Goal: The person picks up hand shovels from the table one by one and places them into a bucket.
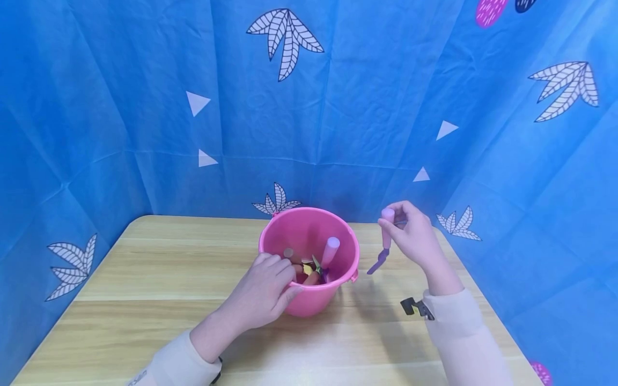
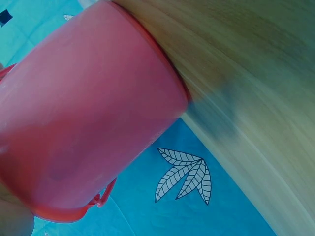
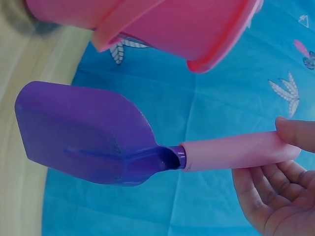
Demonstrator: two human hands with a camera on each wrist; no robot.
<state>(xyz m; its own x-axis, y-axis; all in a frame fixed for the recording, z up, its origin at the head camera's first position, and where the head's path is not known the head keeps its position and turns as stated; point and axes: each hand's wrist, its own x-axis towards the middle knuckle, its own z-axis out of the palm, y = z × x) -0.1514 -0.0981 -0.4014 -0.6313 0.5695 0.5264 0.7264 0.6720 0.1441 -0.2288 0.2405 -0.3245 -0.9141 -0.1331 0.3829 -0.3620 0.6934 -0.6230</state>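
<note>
A pink bucket (image 1: 309, 300) stands on the table, and my left hand (image 1: 260, 289) grips its near left rim. Inside the bucket are a pink handle (image 1: 330, 252) standing up and several tools with brown handles, partly hidden by the wall and hand. To the bucket's right, my right hand (image 1: 415, 233) pinches a small trowel by the top of its pink handle (image 3: 236, 151). The trowel's purple blade (image 3: 83, 132) points down, above the table and apart from the bucket. In the left wrist view the bucket's side (image 2: 93, 103) fills much of the picture.
The wooden table (image 1: 159, 289) has rounded far corners. Blue cloth (image 1: 386, 80) with white leaf prints hangs behind it and along both sides. A pink side lug (image 1: 354, 276) juts from the bucket's right rim.
</note>
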